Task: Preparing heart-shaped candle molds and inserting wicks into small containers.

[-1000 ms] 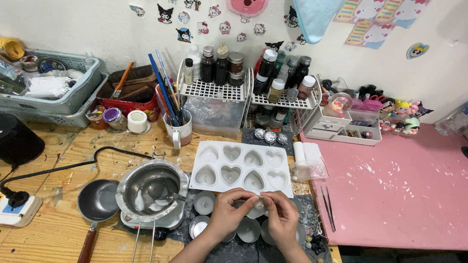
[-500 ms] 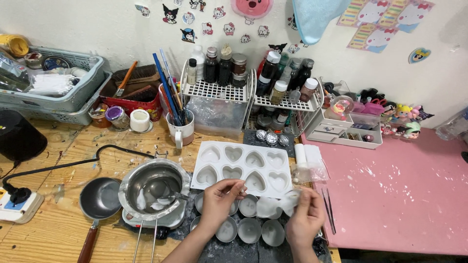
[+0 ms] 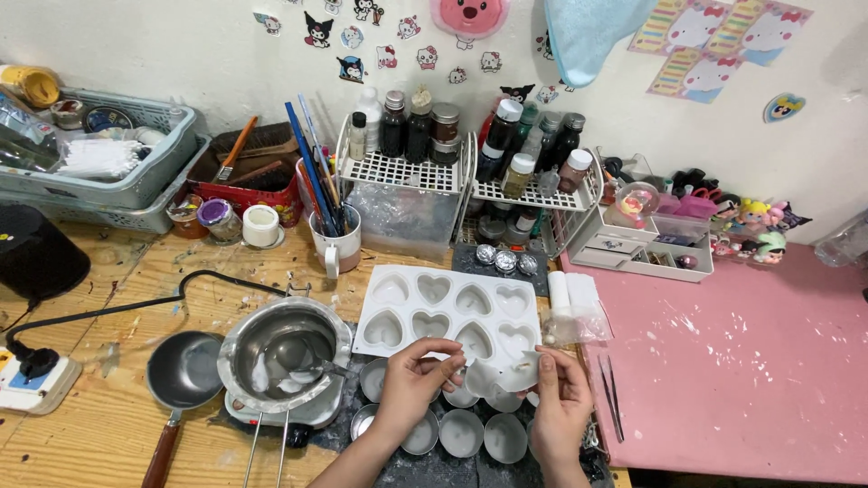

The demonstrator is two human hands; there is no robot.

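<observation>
so the hands have pulled apart since a sec ago: right hand (image 3: pixel 562 402) pinches the clear plastic sheet (image 3: pixel 503 374), left hand (image 3: pixel 418 372) pinches something tiny peeled off it, right above the tin cups (image 3: pixel 460 431), heart mold (image 3: pixel 448 310) just beyond

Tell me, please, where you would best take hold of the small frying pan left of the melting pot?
Probably by the wooden handle of the frying pan, coming from the near table edge. The handle sticks out toward the viewer, free of the melting pot beside the bowl, and it is the only slim part that suits a closed grip.
</observation>
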